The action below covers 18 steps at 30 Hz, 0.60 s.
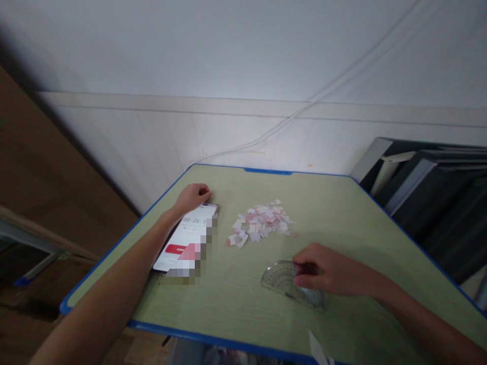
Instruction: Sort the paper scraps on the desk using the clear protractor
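My left hand (pixel 193 196) rests on the table just past the top end of a phone (pixel 190 235), its fingers curled closed with nothing visible in them. The phone lies face up with a timer and a red button on its screen; part of it is pixelated. Over at the right, my right hand (pixel 327 271) has its thumb and fingers closed on a clear half-round protractor (pixel 279 276). The protractor lies at the table surface, its right part partly covered by the hand. Between and beyond the hands sits a loose heap of small white and pink paper scraps (pixel 262 220).
The green table (pixel 236 299) has a blue rim and stands near a white wall. Dark flat panels or folders (pixel 437 197) lean at the right. A white pointed piece (pixel 317 347) shows at the front edge. A brown wooden panel (pixel 57 157) stands at the left.
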{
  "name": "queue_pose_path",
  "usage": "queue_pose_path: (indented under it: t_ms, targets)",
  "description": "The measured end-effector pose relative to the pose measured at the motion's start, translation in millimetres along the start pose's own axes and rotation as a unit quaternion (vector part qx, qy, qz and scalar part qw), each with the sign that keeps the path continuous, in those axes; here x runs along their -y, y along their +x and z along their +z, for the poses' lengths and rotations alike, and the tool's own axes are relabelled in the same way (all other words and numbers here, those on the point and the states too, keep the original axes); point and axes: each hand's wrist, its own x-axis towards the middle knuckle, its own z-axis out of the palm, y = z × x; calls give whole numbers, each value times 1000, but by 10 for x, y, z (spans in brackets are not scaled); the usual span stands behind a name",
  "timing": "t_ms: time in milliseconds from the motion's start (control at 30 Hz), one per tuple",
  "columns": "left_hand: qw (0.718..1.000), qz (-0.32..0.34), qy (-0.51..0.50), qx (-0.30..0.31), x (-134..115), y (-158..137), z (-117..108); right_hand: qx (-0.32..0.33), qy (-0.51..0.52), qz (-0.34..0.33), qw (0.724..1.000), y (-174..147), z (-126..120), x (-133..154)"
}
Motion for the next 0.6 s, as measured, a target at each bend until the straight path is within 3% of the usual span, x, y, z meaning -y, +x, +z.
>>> queue_pose_path:
  t_ms: [367, 600]
  targets:
    - [1000, 5, 3, 0, 22, 15, 15, -33, -49, 2, 998, -5, 81, 114]
    - [1000, 8, 0, -1, 10, 16, 13, -38, -10, 2, 999, 39, 133, 157]
